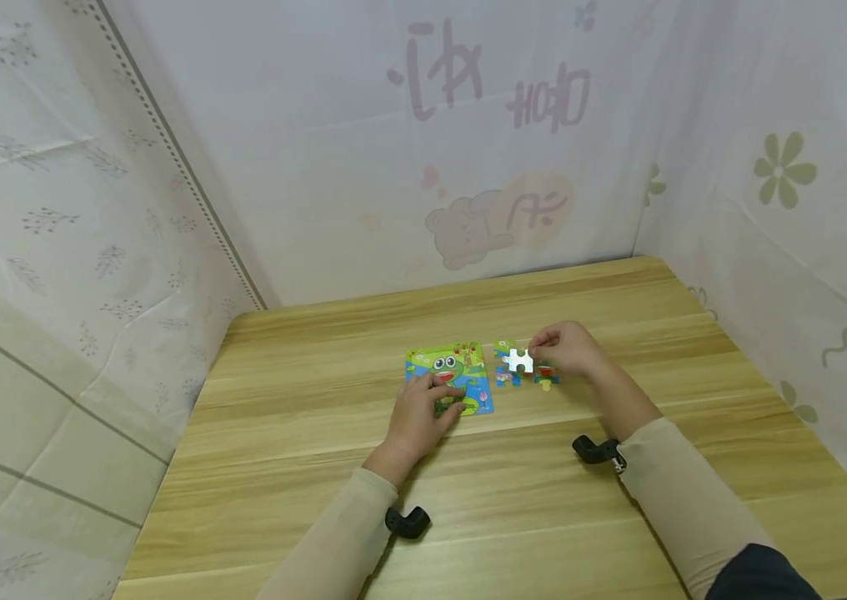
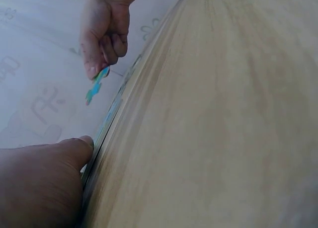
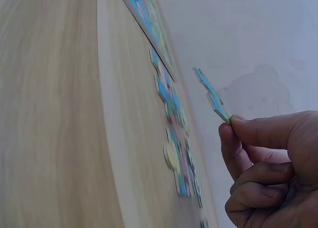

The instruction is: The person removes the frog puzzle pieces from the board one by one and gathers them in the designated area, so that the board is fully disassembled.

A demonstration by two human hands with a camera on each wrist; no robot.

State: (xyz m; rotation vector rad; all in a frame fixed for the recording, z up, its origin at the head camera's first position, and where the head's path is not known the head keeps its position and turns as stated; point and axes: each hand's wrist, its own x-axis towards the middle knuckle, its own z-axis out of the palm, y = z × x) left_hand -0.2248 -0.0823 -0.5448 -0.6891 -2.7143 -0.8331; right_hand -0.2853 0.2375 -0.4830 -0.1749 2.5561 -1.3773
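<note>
My right hand (image 1: 573, 350) pinches one puzzle piece (image 1: 519, 361) between thumb and fingertip. In the head view the piece looks shiny white; the right wrist view shows its thin blue side, raised above the table. Under it and beside it lie several loose puzzle pieces (image 1: 546, 375) with coloured prints. To their left is a flat frog picture board (image 1: 478, 377) in green and blue. My left hand (image 1: 419, 412) rests on the board's lower left part, fingers spread loosely over the frog and hiding some of it. In the left wrist view its thumb (image 2: 78, 149) lies at the board's edge.
A wooden table (image 1: 303, 375) carries everything. Pale patterned cloth (image 1: 333, 167) hangs behind it and on both sides. Each sleeve cuff has a black wrist mount (image 1: 410, 523) sticking out toward the middle, low over the table.
</note>
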